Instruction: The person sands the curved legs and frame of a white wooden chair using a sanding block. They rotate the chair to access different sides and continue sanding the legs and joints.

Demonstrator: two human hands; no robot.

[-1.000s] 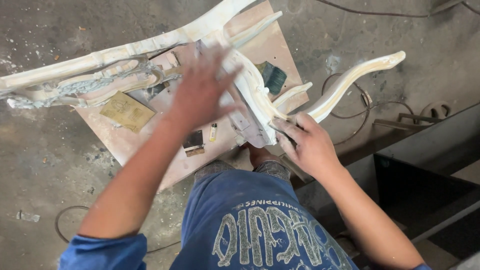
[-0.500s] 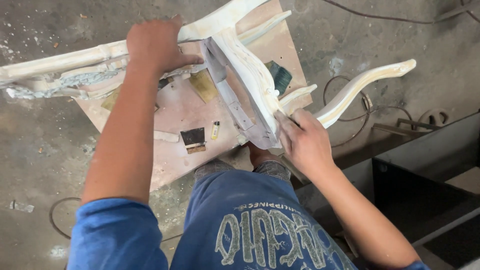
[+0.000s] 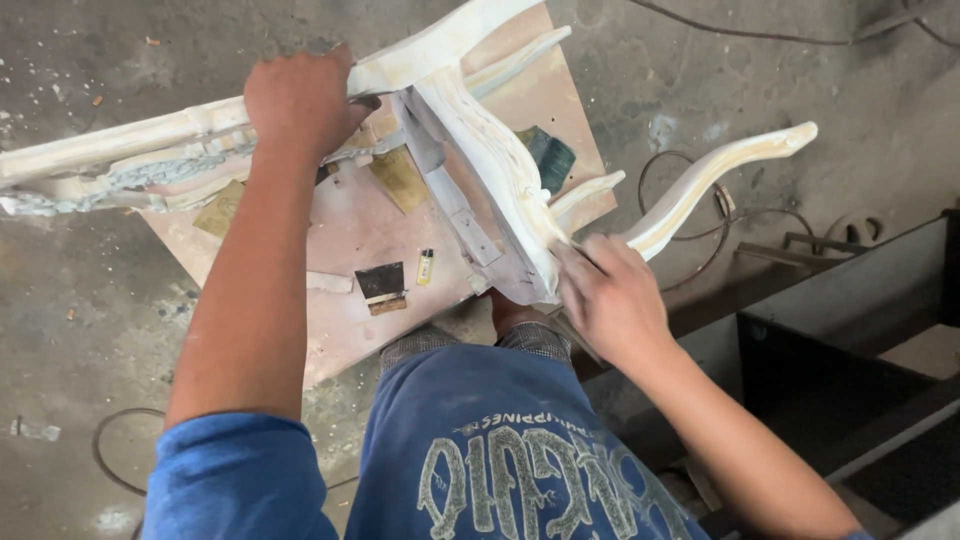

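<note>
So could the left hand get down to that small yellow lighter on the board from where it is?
Probably yes. The left hand grips the chair's white rail, while the lighter lies uncovered on the board with open space above. It would have to release the rail.

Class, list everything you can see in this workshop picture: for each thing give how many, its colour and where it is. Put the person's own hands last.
Unfinished carved wooden chair frame: one, cream white, lying tilted across the board.
Flat plywood board: one, pinkish brown, on the floor under the frame.
Sandpaper pieces: at least two, tan, on the board.
Dark scraper pad: one, black, near the board's front edge.
Small lighter-shaped object: one, yellow, beside the pad.
Folded green cloth or pad: one, dark green, under the frame's right side.
Cables: several, dark, on the grey concrete floor.
Metal frame: one, black, lower right.
Left hand: gripping the frame's long rail.
Right hand: pressed against the frame's carved edge near the curved leg.
</note>
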